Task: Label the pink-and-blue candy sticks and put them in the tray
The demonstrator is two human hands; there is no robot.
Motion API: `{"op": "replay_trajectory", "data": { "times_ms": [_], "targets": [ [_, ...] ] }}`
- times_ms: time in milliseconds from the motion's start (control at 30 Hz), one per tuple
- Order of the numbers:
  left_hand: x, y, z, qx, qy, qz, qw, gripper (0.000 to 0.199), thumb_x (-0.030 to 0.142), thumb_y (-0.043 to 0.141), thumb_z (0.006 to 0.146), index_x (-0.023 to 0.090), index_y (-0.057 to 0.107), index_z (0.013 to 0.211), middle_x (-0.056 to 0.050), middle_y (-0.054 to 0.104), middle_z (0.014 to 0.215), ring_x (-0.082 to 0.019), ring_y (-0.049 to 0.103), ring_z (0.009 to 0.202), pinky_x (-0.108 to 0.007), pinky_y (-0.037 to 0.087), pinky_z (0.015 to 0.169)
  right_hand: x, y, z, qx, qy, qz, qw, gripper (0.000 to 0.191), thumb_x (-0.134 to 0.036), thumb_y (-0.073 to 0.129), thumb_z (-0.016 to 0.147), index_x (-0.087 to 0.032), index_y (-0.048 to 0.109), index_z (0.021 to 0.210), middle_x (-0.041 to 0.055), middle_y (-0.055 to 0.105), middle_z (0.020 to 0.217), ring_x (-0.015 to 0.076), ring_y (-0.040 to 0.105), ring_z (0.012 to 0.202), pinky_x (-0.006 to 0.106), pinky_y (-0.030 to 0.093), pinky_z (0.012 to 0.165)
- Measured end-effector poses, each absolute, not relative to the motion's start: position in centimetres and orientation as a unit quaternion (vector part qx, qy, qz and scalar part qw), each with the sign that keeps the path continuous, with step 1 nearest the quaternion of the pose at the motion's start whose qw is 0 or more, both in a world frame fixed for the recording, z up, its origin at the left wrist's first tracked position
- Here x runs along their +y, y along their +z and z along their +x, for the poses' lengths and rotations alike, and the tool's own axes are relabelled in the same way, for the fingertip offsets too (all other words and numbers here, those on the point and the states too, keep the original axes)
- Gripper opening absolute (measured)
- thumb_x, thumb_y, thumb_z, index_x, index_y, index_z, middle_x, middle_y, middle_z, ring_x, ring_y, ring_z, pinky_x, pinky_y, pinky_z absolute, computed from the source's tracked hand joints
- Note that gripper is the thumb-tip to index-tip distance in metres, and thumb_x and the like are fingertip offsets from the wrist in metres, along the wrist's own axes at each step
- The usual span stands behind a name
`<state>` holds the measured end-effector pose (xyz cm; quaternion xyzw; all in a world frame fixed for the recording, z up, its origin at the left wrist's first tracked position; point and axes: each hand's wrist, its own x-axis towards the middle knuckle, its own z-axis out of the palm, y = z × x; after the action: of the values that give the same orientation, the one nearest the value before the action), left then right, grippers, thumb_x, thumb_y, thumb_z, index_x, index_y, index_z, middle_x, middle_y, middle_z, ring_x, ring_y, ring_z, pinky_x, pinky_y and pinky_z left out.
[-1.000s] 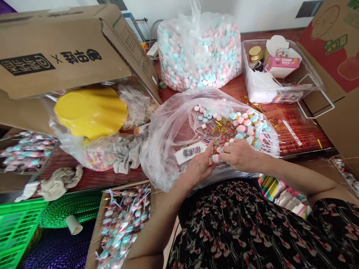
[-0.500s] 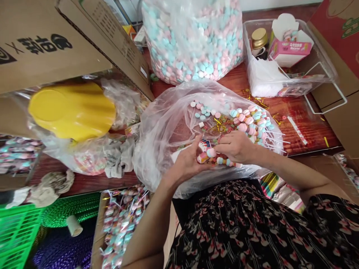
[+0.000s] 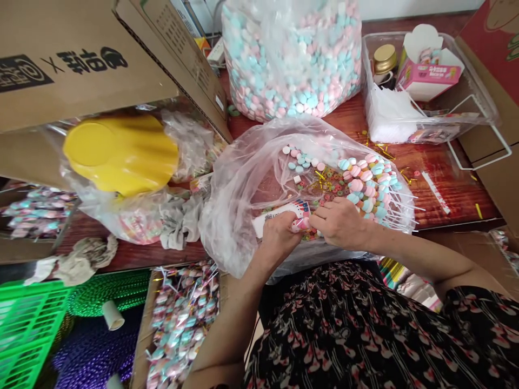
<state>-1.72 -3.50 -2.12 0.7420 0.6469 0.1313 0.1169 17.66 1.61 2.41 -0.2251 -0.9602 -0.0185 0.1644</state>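
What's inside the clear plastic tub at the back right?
Inside the tub are a gold-lidded jar, a pink box, a white stack and printed packaging; whatever lies beneath these is covered.

A small sweets-packing workspace, judging by its stock
Printed cartons [image 3: 81, 92] flank a wooden table [image 3: 462, 197] with a bulging clear bag of pink, blue and white sweets [image 3: 292, 73] and a pile of skewered sweets [image 3: 367, 183]; below its edge, a cardboard box [image 3: 141, 346] holds wrapped sweets on sticks [image 3: 182, 321]
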Motion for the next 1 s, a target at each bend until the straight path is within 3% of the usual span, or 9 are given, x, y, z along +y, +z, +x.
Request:
{"op": "replay_trajectory", "data": {
  "times_ms": [167, 267, 400, 500, 567, 700, 833, 1000],
  "targets": [
    [-3.6, -2.0, -1.0, 0.634, 0.17, 0.736, 0.165, 0.009, 0.024, 0.062, 0.077, 0.018, 0.061, 0.07, -0.003, 0.062, 0.066, -0.017, 0.055, 0.062, -0.028, 0.031, 0.058, 1.5, 2.1, 16.8, -0.97, 0.043, -0.189, 0.144, 0.017, -0.018, 0.052, 0.092, -0.017, 0.067, 0.087, 0.0058, 0.068, 0.081, 0.0166, 0.051, 0.073, 0.031, 0.028, 0.065],
    [-3.9, -1.7, -1.2, 0.646, 0.244, 0.688, 0.222, 0.021, 0.034, 0.07, 0.076, 0.018, 0.059, 0.067, 0.0, 0.058, 0.062, -0.014, 0.05, 0.059, -0.026, 0.032, 0.056, 2.6, 3.2, 17.5, -0.965, 0.087, -0.184, 0.166, 0.017, -0.013, 0.051, 0.09, -0.015, 0.067, 0.093, 0.0083, 0.066, 0.093, 0.0168, 0.053, 0.083, 0.028, 0.032, 0.068],
    [-4.6, -0.8, -1.8, 0.594, 0.35, 0.578, 0.437, 0.037, 0.048, 0.08, 0.068, 0.017, 0.067, 0.083, 0.001, 0.063, 0.069, -0.012, 0.05, 0.059, -0.023, 0.038, 0.054, 4.5, 4.3, 18.8, -0.959, 0.117, -0.206, 0.157, 0.019, -0.01, 0.048, 0.09, -0.015, 0.066, 0.089, 0.0045, 0.061, 0.08, 0.014, 0.049, 0.074, 0.027, 0.03, 0.064],
    [-5.3, 0.2, -2.5, 0.516, 0.386, 0.417, 0.641, 0.051, 0.062, 0.069, 0.075, 0.018, 0.071, 0.102, -0.001, 0.065, 0.067, -0.01, 0.045, 0.045, -0.022, 0.034, 0.04, 5.4, 4.4, 19.1, -0.966, 0.12, -0.17, 0.155, 0.022, -0.009, 0.046, 0.089, -0.016, 0.067, 0.086, 0.0025, 0.06, 0.076, 0.0126, 0.047, 0.068, 0.027, 0.028, 0.062],
    [-5.5, 0.7, -3.0, 0.487, 0.406, 0.324, 0.702, 0.054, 0.061, 0.07, 0.075, 0.017, 0.073, 0.106, -0.003, 0.067, 0.066, -0.01, 0.045, 0.041, -0.022, 0.031, 0.035, 5.6, 4.3, 19.1, -0.97, 0.106, -0.146, 0.163, 0.024, -0.008, 0.045, 0.09, -0.017, 0.067, 0.087, 0.0025, 0.062, 0.077, 0.0124, 0.047, 0.068, 0.028, 0.028, 0.062],
    [-5.3, 0.5, -2.9, 0.51, 0.464, 0.272, 0.672, 0.032, 0.036, 0.087, 0.061, 0.015, 0.074, 0.081, 0.0, 0.065, 0.058, -0.007, 0.048, 0.041, -0.018, 0.035, 0.038, 5.2, 3.9, 18.1, -0.974, 0.067, -0.129, 0.174, 0.024, -0.01, 0.045, 0.09, -0.019, 0.068, 0.086, 0.0012, 0.065, 0.076, 0.0129, 0.048, 0.067, 0.029, 0.027, 0.062],
    [-5.0, -0.9, -1.5, 0.548, 0.504, 0.289, 0.602, 0.03, 0.039, 0.084, 0.065, 0.015, 0.067, 0.07, 0.003, 0.057, 0.047, -0.006, 0.044, 0.036, -0.016, 0.029, 0.033, 4.1, 3.0, 16.5, -0.974, 0.061, -0.126, 0.177, 0.023, -0.016, 0.048, 0.091, -0.017, 0.066, 0.078, 0.0024, 0.063, 0.07, 0.0141, 0.049, 0.065, 0.03, 0.03, 0.061],
    [-4.9, -1.3, -0.5, 0.547, 0.631, 0.265, 0.481, 0.03, 0.042, 0.08, 0.071, 0.018, 0.065, 0.075, 0.004, 0.061, 0.057, -0.007, 0.05, 0.045, -0.017, 0.04, 0.043, 2.4, 1.9, 15.9, -0.873, 0.261, -0.256, 0.321, 0.025, -0.024, 0.05, 0.096, -0.018, 0.065, 0.114, 0.0061, 0.068, 0.104, 0.0108, 0.054, 0.07, 0.025, 0.043, 0.066]
  ]
}}
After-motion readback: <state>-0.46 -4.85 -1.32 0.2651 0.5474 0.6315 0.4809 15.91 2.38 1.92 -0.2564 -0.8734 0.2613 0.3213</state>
